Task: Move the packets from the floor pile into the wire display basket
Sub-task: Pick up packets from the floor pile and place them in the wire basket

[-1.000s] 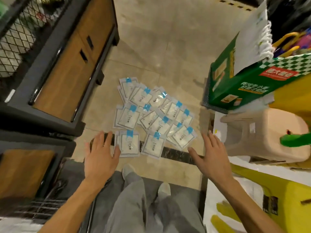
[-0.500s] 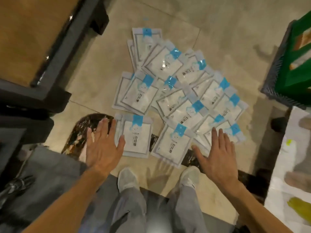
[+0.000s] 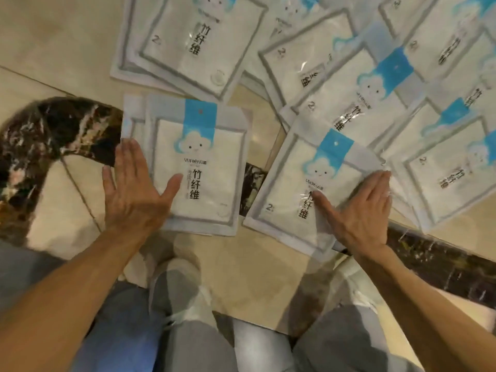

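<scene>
Several flat white packets with blue tabs and a cloud face lie overlapping on the beige floor. The nearest left packet lies on top of another one. My left hand is flat over its left edge, fingers straight and thumb spread onto its face. The nearest right packet lies tilted. My right hand lies flat across its right side with straight fingers. More packets fan out behind. The wire display basket is out of view.
A dark marbled floor strip curves in at the left and runs under the packets to the right. My grey trouser legs and light shoes are at the bottom centre. Beige tiles lie at the upper left.
The camera has dropped much closer to the floor. Both hands have moved forward from short of the pile onto the two nearest packets, still with flat fingers.
</scene>
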